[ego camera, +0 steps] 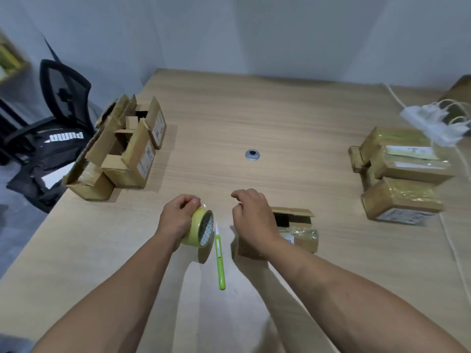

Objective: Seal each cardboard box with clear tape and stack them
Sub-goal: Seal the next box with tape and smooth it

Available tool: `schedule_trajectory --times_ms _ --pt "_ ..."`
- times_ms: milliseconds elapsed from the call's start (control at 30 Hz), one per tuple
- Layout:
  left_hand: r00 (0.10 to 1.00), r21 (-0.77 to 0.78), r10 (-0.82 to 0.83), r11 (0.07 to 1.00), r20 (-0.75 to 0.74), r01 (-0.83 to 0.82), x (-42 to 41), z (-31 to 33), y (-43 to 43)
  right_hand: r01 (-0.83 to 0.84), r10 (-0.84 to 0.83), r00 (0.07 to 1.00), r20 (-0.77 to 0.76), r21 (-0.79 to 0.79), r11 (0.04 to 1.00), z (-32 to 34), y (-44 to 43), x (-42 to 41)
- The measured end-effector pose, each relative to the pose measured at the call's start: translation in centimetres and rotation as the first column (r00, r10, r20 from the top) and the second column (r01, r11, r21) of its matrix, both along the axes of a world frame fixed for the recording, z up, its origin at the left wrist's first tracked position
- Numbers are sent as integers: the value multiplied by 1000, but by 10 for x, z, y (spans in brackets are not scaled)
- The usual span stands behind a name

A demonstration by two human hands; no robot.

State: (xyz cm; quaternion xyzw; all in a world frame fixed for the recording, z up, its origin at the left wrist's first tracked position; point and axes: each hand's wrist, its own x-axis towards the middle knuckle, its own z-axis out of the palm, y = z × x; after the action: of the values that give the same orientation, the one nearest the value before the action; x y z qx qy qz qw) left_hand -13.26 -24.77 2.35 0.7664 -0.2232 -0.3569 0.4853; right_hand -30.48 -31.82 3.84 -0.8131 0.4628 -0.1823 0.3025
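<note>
Two forearms (114,301) are stretched from the near edge over the table (254,110). Unsealed boxes (122,154) are grouped far left. The tape roll (200,229) is gripped by the left hand (178,220), fingers curled around it. A green knife (219,261) is laid just right of it. The right hand (251,220) is held over the left end of the open box (298,234), fingers curled; whether anything is pinched cannot be told. Taped boxes (402,174) are stacked right.

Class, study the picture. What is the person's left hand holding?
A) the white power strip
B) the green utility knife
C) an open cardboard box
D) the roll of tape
D: the left hand grips the roll of tape, while the green knife lies beside it with no hand on it.
</note>
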Motion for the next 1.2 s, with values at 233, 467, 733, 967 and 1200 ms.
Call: schedule_trajectory --times_ms 233,467,733,967,1200 --pt "953 125 -233 969 195 212 -33 18 -36 105 -159 942 -295 -191 976 -35 -9 -75" --pt "673 407 -626 775 394 483 -68 43 -75 131 -165 953 -255 -147 980 -72 -20 -116" --pt "305 642 -891 454 336 618 -120 38 -115 105 -106 994 37 34 994 -86 -38 -142" --pt "124 714 -960 271 252 645 -158 30 -149 317 -346 933 102 225 921 -95 -38 -150" --pt "69 704 -991 130 115 698 -186 24 -175 418 -510 850 136 417 807 -94 -41 -162"
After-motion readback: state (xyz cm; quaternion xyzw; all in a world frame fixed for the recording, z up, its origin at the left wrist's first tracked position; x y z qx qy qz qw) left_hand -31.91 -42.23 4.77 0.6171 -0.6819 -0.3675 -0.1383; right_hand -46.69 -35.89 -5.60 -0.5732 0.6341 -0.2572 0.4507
